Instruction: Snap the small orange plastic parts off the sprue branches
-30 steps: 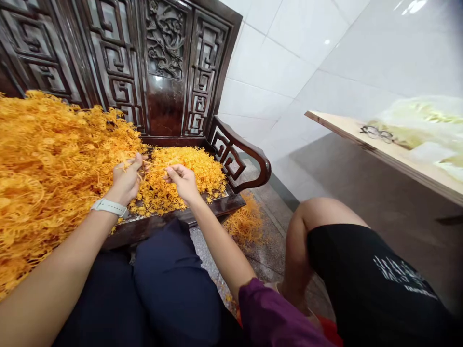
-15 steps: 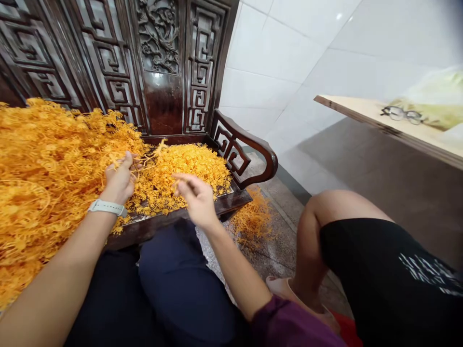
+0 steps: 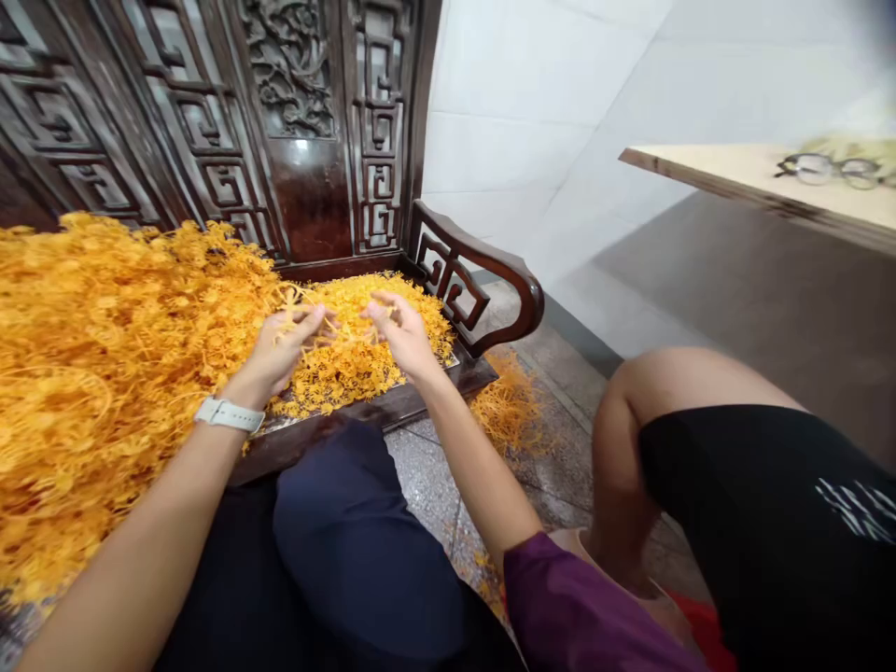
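My left hand (image 3: 284,347), with a pale watch strap on its wrist, is closed round a yellow-orange plastic flower sprig (image 3: 290,301) whose pale stems stick out above the fingers. To its right, my right hand (image 3: 406,338) has thumb and fingertips drawn together in a pinch; what lies between them is too blurred to name. Both hands hover over a low heap of small orange flower heads (image 3: 343,373) on the bench seat. A much larger pile of orange sprigs (image 3: 140,308) rises on the left.
The dark carved wooden bench (image 3: 308,201) has a curved armrest (image 3: 518,289) at its right end. Orange stems (image 3: 511,411) lie on the floor beside it. At right are another person's bare knee (image 3: 693,378) and a wooden board (image 3: 735,173) with glasses (image 3: 830,170) on it.
Both hands have come up and closer together over the small heap. My left hand moved right with the sprig, and my right hand moved up and slightly right. The view shifted a little.
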The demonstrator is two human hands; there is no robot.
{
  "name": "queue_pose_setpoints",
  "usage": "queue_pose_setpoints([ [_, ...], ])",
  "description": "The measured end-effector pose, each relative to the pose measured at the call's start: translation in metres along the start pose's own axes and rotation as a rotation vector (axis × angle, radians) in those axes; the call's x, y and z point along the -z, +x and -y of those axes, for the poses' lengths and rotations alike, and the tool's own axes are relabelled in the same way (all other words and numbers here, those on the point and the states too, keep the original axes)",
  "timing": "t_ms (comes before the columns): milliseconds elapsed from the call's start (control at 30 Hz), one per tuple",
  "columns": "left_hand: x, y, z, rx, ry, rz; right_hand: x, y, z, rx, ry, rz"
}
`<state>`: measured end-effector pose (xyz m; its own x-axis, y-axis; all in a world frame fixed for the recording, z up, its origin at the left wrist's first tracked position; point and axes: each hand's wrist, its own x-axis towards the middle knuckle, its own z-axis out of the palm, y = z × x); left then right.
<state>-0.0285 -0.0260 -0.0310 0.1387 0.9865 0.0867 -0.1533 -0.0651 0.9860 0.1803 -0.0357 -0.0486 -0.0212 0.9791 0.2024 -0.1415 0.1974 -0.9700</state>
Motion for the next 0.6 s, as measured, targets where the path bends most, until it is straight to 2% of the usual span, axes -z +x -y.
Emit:
queue_pose_setpoints([
  [100,-0.015,-0.004,-0.006,0.045,0.099,0.094,0.021,-0.025,-0.007,0.019,0.041,-0.082],
  [233,-0.020,0.001,-0.008,0.121,0.123,0.191,0.066,-0.070,-0.007,0.042,0.157,-0.378],
  [367,-0.035,0.013,-0.008,0.167,0.009,0.171,0.104,-0.110,-0.005,0.047,0.327,-0.550],
  [500,-0.071,0.028,-0.017,0.154,-0.100,0.144,0.120,-0.142,-0.012,0.000,0.305,-0.604],
  [600,-0.096,0.037,-0.025,0.125,-0.075,0.136,0.127,-0.168,-0.009,-0.119,0.156,-0.436],
])
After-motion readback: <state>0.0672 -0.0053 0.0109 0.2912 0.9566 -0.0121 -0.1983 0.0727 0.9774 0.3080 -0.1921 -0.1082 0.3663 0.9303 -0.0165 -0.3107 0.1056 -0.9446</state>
